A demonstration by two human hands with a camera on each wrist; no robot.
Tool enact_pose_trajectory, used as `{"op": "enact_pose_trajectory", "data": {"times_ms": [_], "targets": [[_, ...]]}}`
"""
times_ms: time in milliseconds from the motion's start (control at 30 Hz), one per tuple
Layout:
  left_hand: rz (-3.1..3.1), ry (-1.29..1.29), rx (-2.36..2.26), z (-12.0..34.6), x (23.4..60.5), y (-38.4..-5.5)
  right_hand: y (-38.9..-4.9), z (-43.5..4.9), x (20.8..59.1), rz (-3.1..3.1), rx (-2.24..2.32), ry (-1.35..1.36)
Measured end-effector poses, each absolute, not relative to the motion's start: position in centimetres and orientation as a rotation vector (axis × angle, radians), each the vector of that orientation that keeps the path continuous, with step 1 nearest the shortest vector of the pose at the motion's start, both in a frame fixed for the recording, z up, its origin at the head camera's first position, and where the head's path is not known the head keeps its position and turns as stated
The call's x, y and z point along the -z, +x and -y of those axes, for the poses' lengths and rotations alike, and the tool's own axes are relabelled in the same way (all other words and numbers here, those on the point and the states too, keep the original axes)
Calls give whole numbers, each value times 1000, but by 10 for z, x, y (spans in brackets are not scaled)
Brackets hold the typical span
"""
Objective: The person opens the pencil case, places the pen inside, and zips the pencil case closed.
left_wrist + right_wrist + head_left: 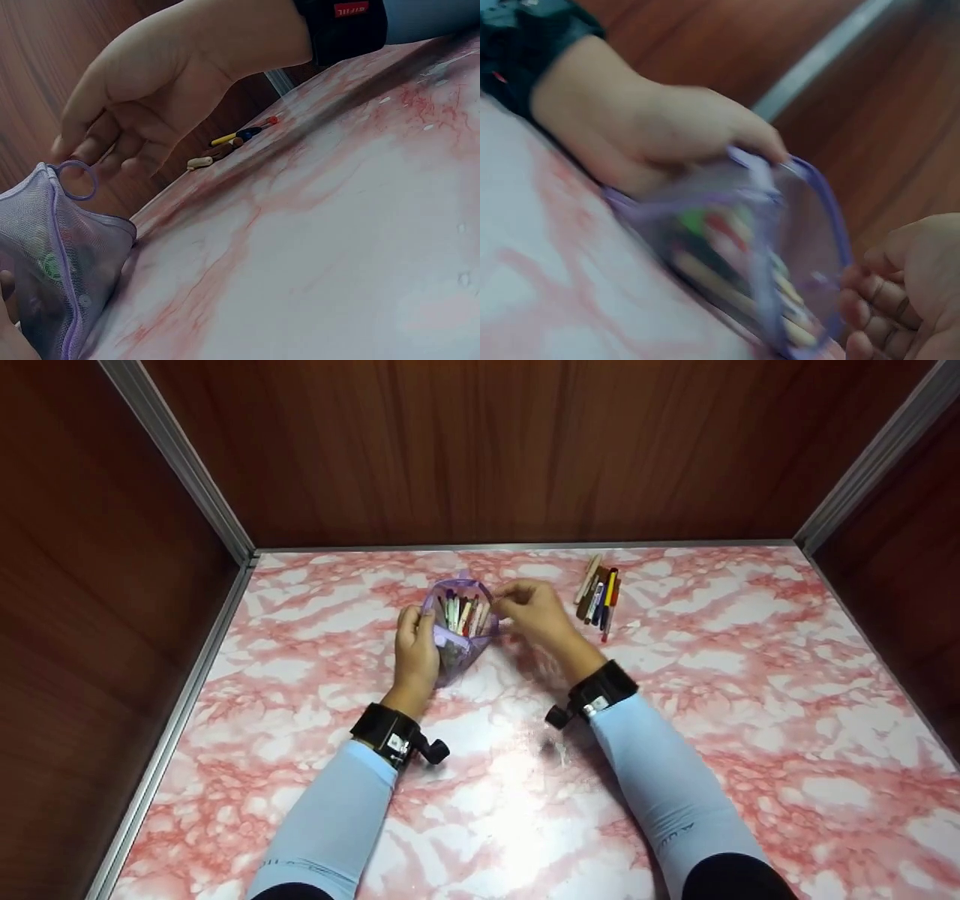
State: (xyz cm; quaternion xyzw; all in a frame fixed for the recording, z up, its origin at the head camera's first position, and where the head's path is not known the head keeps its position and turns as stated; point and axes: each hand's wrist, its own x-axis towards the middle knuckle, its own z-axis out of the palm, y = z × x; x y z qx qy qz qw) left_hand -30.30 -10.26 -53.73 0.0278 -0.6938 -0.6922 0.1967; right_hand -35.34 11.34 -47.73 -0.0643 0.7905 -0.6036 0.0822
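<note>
A purple mesh pencil pouch (pixel 456 654) stands on the table with its mouth open. My left hand (pixel 417 649) grips its left side, the thumb at the rim. Several pens and pencils (pixel 466 615) are inside, blurred through the mesh in the right wrist view. My right hand (pixel 536 615) has its fingertips at the right edge of the mouth and appears to pinch the rim there. In the left wrist view a purple ring (pixel 79 180) hangs from the pouch corner beside the right fingertips. No pen shows in the right hand.
A loose group of pens and markers (pixel 598 594) lies to the right of the pouch, near the back. The table (pixel 750 660) has a red-and-white marbled top. Brown wood panels (pixel 525 450) with metal edging stand at the back and both sides.
</note>
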Motion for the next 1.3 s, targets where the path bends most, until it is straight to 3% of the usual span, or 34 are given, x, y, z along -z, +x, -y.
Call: {"op": "enact_pose_trajectory", "data": {"times_ms": [300, 633, 900, 1300], "targets": [[1935, 82, 1936, 103, 538, -303, -383, -188, 483, -2786, 1678, -107], [1953, 70, 1918, 102, 538, -301, -389, -250, 487, -3106, 1305, 163], [1959, 107, 1945, 102, 537, -300, -377, -274, 482, -2905, 1235, 282], [1972, 132, 1979, 102, 537, -301, -377, -274, 481, -2833, 1119, 228]]}}
